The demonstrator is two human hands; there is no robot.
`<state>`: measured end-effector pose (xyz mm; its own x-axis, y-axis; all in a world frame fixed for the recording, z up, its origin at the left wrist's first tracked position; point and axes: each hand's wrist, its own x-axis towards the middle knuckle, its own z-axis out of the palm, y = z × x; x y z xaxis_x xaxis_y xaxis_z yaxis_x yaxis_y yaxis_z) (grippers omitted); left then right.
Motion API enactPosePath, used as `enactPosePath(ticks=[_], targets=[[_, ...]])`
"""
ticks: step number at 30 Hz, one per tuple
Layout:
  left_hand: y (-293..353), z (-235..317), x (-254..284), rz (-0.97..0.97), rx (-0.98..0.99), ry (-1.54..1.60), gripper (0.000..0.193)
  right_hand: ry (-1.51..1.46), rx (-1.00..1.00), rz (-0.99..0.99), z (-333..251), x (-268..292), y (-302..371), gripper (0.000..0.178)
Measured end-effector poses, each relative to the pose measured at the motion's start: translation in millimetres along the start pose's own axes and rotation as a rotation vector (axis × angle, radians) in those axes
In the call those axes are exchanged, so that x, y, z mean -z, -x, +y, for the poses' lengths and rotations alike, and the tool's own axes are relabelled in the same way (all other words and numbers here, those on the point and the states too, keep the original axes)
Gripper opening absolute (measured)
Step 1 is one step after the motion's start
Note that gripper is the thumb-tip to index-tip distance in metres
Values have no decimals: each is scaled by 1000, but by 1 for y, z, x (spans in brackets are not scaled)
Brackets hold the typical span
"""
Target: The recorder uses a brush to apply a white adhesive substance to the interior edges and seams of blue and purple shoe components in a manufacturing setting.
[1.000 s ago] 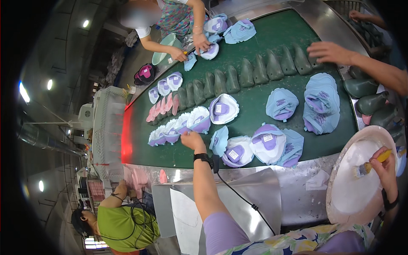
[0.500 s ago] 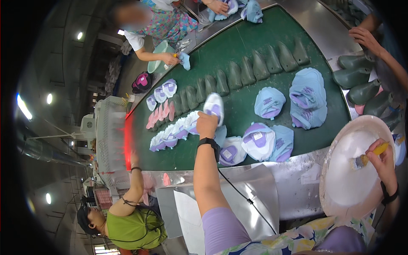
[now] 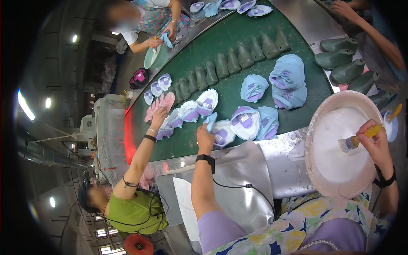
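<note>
My left hand [image 3: 205, 138] pinches a light blue shoe upper [image 3: 211, 120], mostly hidden behind the fingers, above the green belt. Just beyond it a white and purple shoe upper [image 3: 207, 102] ends a row of similar ones. Close by on the right lie more uppers, one with a white rim and purple lining [image 3: 245, 122] and a light blue one [image 3: 267, 122]. My right hand [image 3: 377, 146] is closed round the yellow handle of a paintbrush [image 3: 351, 143]. Its bristles hang over the white liquid in a pale pink basin [image 3: 311, 159].
Dark green shoe lasts [image 3: 233, 61] line the belt [image 3: 178, 144]; more lasts [image 3: 346, 72] stand at right. Blue uppers [image 3: 289, 80] are stacked nearer. At left, a co-worker's hand [image 3: 160, 115] reaches to pink insoles [image 3: 163, 102]. Another person works across the belt beside a green bowl [image 3: 148, 59].
My left hand has left the white and purple upper at the row's end, drawn nearer and taken a blue upper. The co-worker's arm has reached onto the belt. The brush has shifted left.
</note>
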<state>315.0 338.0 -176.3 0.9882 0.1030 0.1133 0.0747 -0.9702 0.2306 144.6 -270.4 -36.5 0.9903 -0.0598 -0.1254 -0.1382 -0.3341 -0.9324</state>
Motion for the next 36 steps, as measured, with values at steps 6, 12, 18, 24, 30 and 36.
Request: enactPosePath(ticks=[6,12,18,24,30,36], targets=[[17,37,126,30,-26,235,42,0,27,15,-9,22,11,10],[69,66,244,-909,31,-433,67,11,18,28,-6,48,14,10],[42,185,57,-404,-215,385,91,-46,36,-36,-15,25,7,9],[26,225,-34,-305,-369,-168,74,20,48,-30,-34,34,21,9],[45,181,134,-431,-446,79,60,-53,4,-23,0,36,1,9],[45,152,173,-1072,-419,-88,53,-37,-28,-22,5,36,0,8]])
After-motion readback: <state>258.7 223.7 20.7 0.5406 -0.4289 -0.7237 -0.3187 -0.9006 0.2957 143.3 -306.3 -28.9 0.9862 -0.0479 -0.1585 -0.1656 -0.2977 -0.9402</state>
